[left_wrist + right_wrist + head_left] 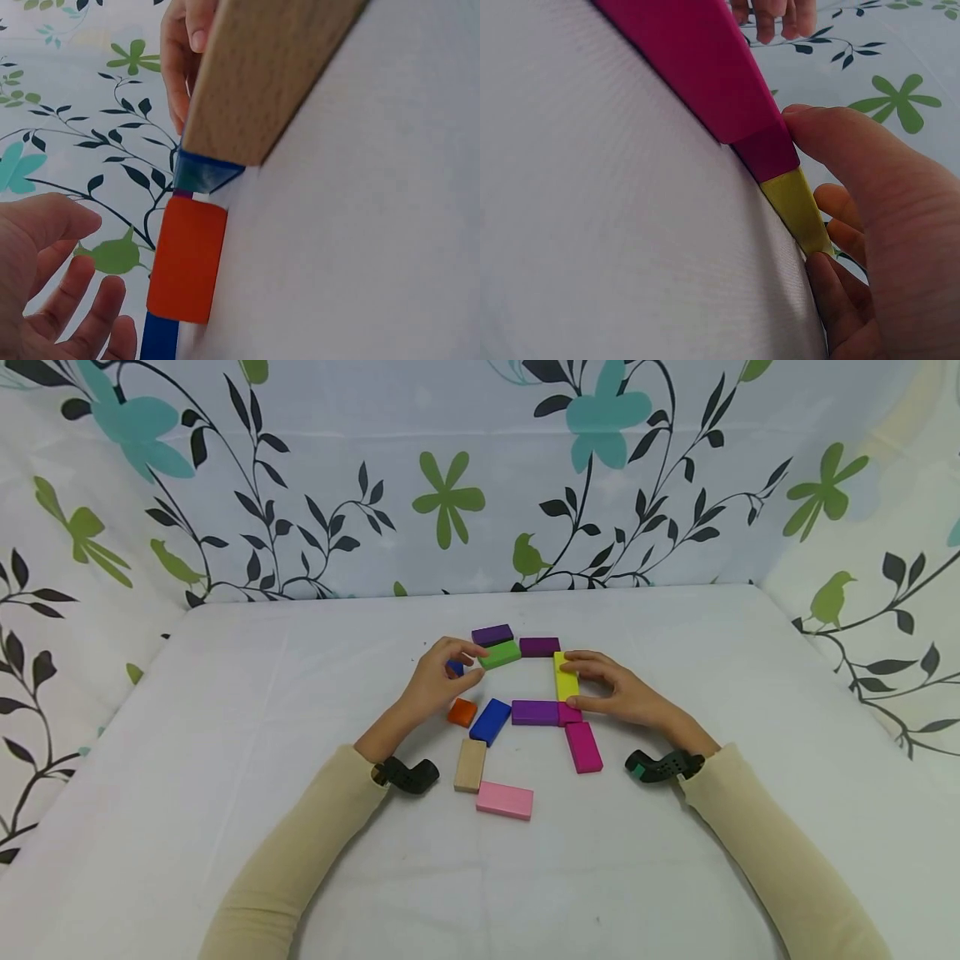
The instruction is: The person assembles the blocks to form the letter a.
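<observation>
Colored blocks form a winding outline on the white table. My left hand (438, 675) hovers over a mostly covered blue block (455, 668), its fingertips at the left end of a green block (501, 655). In the left wrist view its fingers are spread, with nothing visible between them. My right hand (626, 692) touches the right side of a yellow block (566, 670); its thumb rests by a small magenta block (570, 716). A violet block (535, 713) adjoins that one on the left, and a longer magenta block (584, 747) lies just below it.
Behind the green block lie a purple block (492, 634) and a dark purple block (540, 647). Nearer are an orange block (462, 712), a blue block (491, 722), a wooden block (470, 766) and a pink block (505, 801). A patterned cloth (450, 568) hangs behind the table.
</observation>
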